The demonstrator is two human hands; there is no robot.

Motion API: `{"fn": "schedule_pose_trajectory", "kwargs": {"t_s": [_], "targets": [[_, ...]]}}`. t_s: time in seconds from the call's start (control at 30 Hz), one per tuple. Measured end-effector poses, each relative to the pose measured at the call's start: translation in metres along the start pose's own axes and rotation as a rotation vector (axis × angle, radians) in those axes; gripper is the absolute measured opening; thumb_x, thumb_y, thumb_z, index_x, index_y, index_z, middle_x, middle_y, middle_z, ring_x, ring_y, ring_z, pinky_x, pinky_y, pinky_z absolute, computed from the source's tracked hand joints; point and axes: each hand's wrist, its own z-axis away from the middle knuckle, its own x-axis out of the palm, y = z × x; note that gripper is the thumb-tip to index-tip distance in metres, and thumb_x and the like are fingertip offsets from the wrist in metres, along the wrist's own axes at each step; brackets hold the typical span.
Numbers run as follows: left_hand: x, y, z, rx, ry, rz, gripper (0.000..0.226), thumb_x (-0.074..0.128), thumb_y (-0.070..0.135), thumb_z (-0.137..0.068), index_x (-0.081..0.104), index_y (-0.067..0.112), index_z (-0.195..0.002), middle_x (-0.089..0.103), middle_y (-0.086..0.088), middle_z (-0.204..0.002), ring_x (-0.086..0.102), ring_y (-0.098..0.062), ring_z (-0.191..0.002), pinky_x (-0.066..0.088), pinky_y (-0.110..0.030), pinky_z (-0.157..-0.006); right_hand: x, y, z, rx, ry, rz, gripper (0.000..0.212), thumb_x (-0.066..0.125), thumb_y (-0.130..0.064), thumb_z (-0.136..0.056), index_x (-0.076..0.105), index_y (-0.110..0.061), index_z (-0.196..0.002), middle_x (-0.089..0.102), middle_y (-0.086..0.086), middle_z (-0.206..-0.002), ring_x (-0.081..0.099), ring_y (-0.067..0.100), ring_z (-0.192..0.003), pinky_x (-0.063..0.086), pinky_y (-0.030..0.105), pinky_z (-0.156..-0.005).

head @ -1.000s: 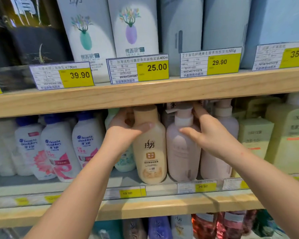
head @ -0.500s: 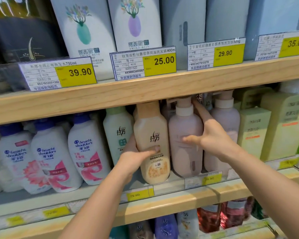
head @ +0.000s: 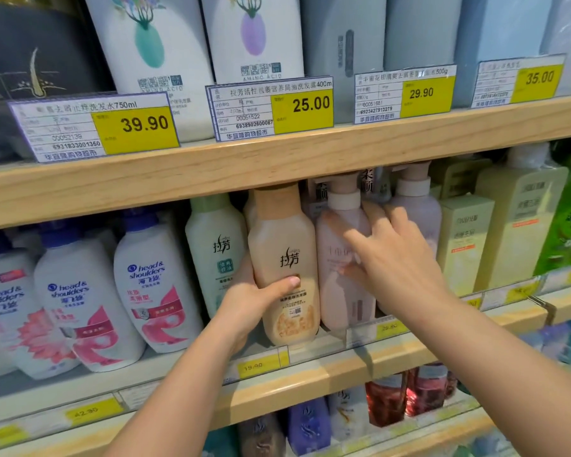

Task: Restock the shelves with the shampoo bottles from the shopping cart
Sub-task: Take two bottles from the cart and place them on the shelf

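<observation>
Apparently seating it in line, the left hand (head: pixel 244 301) is gripping the tan shampoo bottle (head: pixel 285 258) on the middle shelf (head: pixel 310 367), while the right hand (head: pixel 389 258), fingers straight, is pressing the pink pump bottle (head: pixel 340 258) aside, probably making room.

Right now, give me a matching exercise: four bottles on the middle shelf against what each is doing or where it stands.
Column 1:
1. tan bottle
2. pink pump bottle
3. pale green bottle
4. Head & Shoulders bottle

Column 2:
A. touched by the right hand
B. left of the pale green bottle
C. gripped by the left hand
D. between the Head & Shoulders bottle and the tan bottle

Pairs: 1-C, 2-A, 3-D, 4-B
</observation>
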Motion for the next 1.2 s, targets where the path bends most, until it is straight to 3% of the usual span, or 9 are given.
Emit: {"fn": "schedule_pose_trajectory", "kwargs": {"t_s": [0.07, 0.17, 0.27, 0.5, 0.7, 0.8, 1.03, 1.1, 1.2], "targets": [[0.000, 0.001, 0.000, -0.005, -0.015, 0.005, 0.033, 0.076, 0.028, -0.065, 0.050, 0.040, -0.081, 0.061, 0.022, -0.078, 0.059, 0.009, -0.067, 0.043, -0.006, -0.050, -0.006, -0.004, -0.007, 0.002, -0.011, 0.040, 0.052, 0.055, -0.035, -0.083, 0.034, -0.025, -0.130, 0.050, 0.016, -0.116, 0.030, 0.031, -0.114, 0.017, 0.032, -0.071], [-0.001, 0.000, 0.000, -0.025, -0.024, 0.031, 0.029, 0.077, 0.027, -0.064, 0.052, 0.037, -0.076, 0.063, 0.017, -0.079, 0.060, 0.004, -0.075, 0.046, -0.014, -0.058, -0.010, -0.010, -0.018, -0.004, -0.072, 0.071, 0.055, 0.057, -0.026, -0.084, 0.033, -0.024, -0.133, 0.050, 0.017, -0.116, 0.036, 0.034, -0.114, 0.025, 0.032, -0.071], [0.000, -0.002, 0.000, -0.016, -0.047, 0.021, 0.031, 0.077, 0.022, -0.064, 0.052, 0.036, -0.075, 0.064, 0.010, -0.083, 0.060, -0.006, -0.082, 0.048, -0.026, -0.071, -0.010, -0.006, -0.017, 0.023, -0.109, 0.044, 0.038, 0.058, -0.014, -0.084, 0.045, -0.016, -0.119, 0.058, 0.017, -0.104, 0.047, 0.035, -0.104, 0.026, 0.033, -0.065], [-0.001, -0.005, -0.004, -0.022, -0.058, 0.030, 0.034, 0.079, 0.020, -0.061, 0.052, 0.034, -0.076, 0.064, 0.006, -0.084, 0.061, -0.010, -0.083, 0.049, -0.030, -0.075, -0.007, 0.002, -0.008, 0.067, -0.073, -0.136, 0.037, 0.060, -0.011, -0.082, 0.025, -0.020, -0.088, 0.039, 0.013, -0.076, 0.043, 0.033, -0.095, 0.026, 0.035, -0.058], [0.002, -0.005, -0.004, 0.055, -0.067, 0.048, 0.042, 0.078, 0.017, -0.062, 0.048, 0.039, -0.082, 0.062, 0.018, -0.075, 0.060, 0.011, -0.058, 0.046, -0.007, -0.048, 0.000, 0.003, -0.009, 0.089, -0.083, -0.111, 0.031, 0.058, -0.009, -0.083, 0.028, -0.015, -0.081, 0.050, 0.018, -0.097, 0.042, 0.032, -0.096, 0.022, 0.032, -0.055], [0.002, -0.006, -0.005, 0.095, -0.056, 0.050, 0.044, 0.077, 0.014, -0.063, 0.048, 0.038, -0.085, 0.060, 0.019, -0.079, 0.060, 0.010, -0.063, 0.046, -0.004, -0.050, -0.002, 0.003, -0.009, 0.100, -0.095, -0.128, 0.022, 0.058, -0.009, -0.082, 0.039, -0.008, -0.094, 0.049, 0.020, -0.100, 0.041, 0.034, -0.099, 0.021, 0.033, -0.056], [0.005, -0.005, -0.002, 0.103, -0.041, 0.076, 0.043, 0.074, 0.007, -0.066, 0.050, 0.035, -0.088, 0.061, 0.014, -0.085, 0.059, 0.001, -0.079, 0.048, -0.005, -0.056, 0.004, 0.008, -0.011, 0.066, -0.126, -0.123, 0.034, 0.058, -0.009, -0.082, 0.041, -0.008, -0.111, 0.047, 0.019, -0.112, 0.039, 0.036, -0.103, 0.025, 0.034, -0.063], [0.006, -0.004, 0.000, 0.098, -0.035, 0.072, 0.043, 0.073, 0.006, -0.067, 0.049, 0.035, -0.088, 0.061, 0.014, -0.086, 0.059, 0.000, -0.080, 0.048, -0.005, -0.056, 0.003, 0.008, -0.011, 0.065, -0.139, -0.134, 0.032, 0.058, -0.011, -0.083, 0.041, -0.008, -0.110, 0.048, 0.020, -0.108, 0.040, 0.035, -0.103, 0.024, 0.034, -0.063], [0.007, -0.003, 0.001, 0.079, -0.035, 0.073, 0.043, 0.071, 0.005, -0.070, 0.049, 0.034, -0.093, 0.061, 0.014, -0.087, 0.059, 0.003, -0.078, 0.048, -0.005, -0.056, 0.001, 0.008, -0.009, 0.081, -0.122, -0.177, 0.025, 0.058, -0.010, -0.083, 0.034, -0.011, -0.087, 0.049, 0.019, -0.100, 0.041, 0.033, -0.099, 0.022, 0.032, -0.058]]}}
